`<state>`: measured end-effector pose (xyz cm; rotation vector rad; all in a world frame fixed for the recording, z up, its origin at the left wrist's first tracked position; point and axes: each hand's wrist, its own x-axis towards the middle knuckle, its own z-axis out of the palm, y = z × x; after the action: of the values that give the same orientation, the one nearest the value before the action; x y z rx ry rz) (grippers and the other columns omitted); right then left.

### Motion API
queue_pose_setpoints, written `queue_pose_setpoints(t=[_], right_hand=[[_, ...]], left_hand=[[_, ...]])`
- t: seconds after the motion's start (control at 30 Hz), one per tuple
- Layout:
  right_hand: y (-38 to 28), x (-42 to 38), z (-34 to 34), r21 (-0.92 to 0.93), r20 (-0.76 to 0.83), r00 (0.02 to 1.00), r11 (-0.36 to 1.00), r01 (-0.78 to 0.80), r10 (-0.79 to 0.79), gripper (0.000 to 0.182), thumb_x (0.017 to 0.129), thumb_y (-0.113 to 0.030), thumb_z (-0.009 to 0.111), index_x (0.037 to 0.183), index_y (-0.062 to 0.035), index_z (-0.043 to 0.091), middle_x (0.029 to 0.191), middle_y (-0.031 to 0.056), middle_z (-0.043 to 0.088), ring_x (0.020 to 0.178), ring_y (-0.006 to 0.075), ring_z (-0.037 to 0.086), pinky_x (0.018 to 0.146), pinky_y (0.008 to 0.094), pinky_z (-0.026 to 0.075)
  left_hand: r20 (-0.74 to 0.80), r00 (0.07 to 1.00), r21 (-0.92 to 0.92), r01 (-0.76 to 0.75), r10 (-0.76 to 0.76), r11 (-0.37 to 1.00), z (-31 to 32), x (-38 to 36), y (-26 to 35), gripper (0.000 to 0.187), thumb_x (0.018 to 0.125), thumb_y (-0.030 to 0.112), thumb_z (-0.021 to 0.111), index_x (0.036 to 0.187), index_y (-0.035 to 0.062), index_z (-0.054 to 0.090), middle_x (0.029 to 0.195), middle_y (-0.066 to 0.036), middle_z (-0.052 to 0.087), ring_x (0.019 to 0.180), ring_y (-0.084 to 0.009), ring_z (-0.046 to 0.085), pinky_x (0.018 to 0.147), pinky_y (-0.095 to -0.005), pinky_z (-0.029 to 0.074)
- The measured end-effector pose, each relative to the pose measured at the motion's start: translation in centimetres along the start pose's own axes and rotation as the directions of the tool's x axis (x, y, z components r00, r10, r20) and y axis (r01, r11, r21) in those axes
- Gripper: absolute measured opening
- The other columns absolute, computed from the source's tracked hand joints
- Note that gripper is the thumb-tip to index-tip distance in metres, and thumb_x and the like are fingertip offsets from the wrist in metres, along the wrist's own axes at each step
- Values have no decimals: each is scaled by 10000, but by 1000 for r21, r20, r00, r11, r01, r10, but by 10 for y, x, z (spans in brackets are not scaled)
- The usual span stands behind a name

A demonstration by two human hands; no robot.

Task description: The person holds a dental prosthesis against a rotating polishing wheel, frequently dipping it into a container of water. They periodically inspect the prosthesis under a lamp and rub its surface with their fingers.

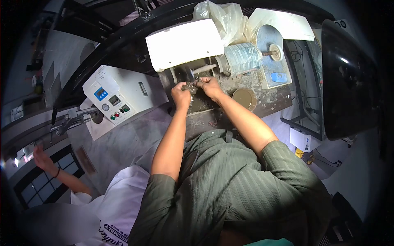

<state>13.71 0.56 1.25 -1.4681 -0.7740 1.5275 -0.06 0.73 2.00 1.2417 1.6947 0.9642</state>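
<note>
My left hand [181,96] is closed round a small piece coated in grey-brown slurry [189,87]; its exact kind is hard to make out. Beside it, my right hand [210,87] pinches the other side of the same piece, fingers bent and dirty. Both hands are just below a small wheel [190,74] on the spindle [204,69] of a bench motor [242,58] wrapped in clear plastic. Whether the piece touches the wheel cannot be seen clearly.
A bowl of brown slurry [245,99] stands right of my hands. A white hood [184,43] covers the spindle area. Farther right are a buffing wheel [275,53] and a blue block [279,77]. Left is a white control box [123,92]; a co-worker's raised hand [44,160] shows lower left.
</note>
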Motion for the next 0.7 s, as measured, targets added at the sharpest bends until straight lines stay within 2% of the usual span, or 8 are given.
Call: queue_pose_setpoints(t=[0.13,0.23,0.3,0.4,0.43,0.57,0.67,0.7], right_hand=[[0,0,-4,-13,43,998,999,-50,50,120,820,-87,676,844,31,689,738,32,666,694,77,546,650,250,447],[-5,-12,-10,-292,60,997,954,63,-48,178,787,-129,696,873,27,690,737,101,673,726,181,625,716,304,483],[-21,-35,-17,-652,202,945,686,324,-255,244,761,-153,690,947,5,679,824,180,665,819,328,649,787,364,498],[-28,-63,-27,-724,414,869,482,494,-270,315,747,-138,672,1028,2,650,997,215,637,958,400,599,856,401,491],[-36,-73,-29,-787,472,866,364,498,-164,408,785,-188,665,1134,10,588,1082,207,610,1013,370,588,884,424,473],[-7,-86,-36,-761,602,780,172,625,-170,528,889,-342,560,1259,25,474,1163,253,577,1102,370,552,1013,492,353],[7,-102,-40,-794,592,805,180,580,20,532,925,-361,495,1273,39,453,1232,266,540,1161,366,518,1042,509,314],[1,-110,-40,-796,600,798,137,589,57,527,942,-356,460,1279,48,441,1201,274,558,1117,377,548,1011,498,353]], left_hand=[[-47,998,105,-37,42,994,0,-3,5,241,673,-29,521,840,2,691,729,-216,653,673,-279,660,663,-351,490],[-25,999,67,-36,37,997,-5,-7,-4,235,675,-27,527,841,3,691,739,-216,655,676,-286,659,669,-351,489],[-59,994,144,-87,96,986,-14,-15,4,242,674,-30,527,856,-2,684,756,-216,658,688,-291,662,679,-346,490],[-66,995,195,-56,70,979,-16,-20,-20,254,676,-34,525,875,-6,680,780,-215,663,708,-285,666,691,-344,491],[-72,995,200,-55,70,978,-16,-24,-20,254,676,-34,525,875,-6,680,780,-215,663,708,-285,666,691,-344,491],[-66,992,232,-93,111,968,-12,-33,-36,246,679,-36,535,873,-5,685,849,-215,670,811,-332,667,768,-358,500],[-14,1000,232,20,-17,973,-12,-44,-21,237,682,-14,559,876,19,691,836,-215,664,809,-360,656,758,-393,501],[-38,998,257,-32,43,966,-10,-45,-27,235,684,-14,558,876,21,690,826,-214,662,798,-363,655,746,-395,502]])
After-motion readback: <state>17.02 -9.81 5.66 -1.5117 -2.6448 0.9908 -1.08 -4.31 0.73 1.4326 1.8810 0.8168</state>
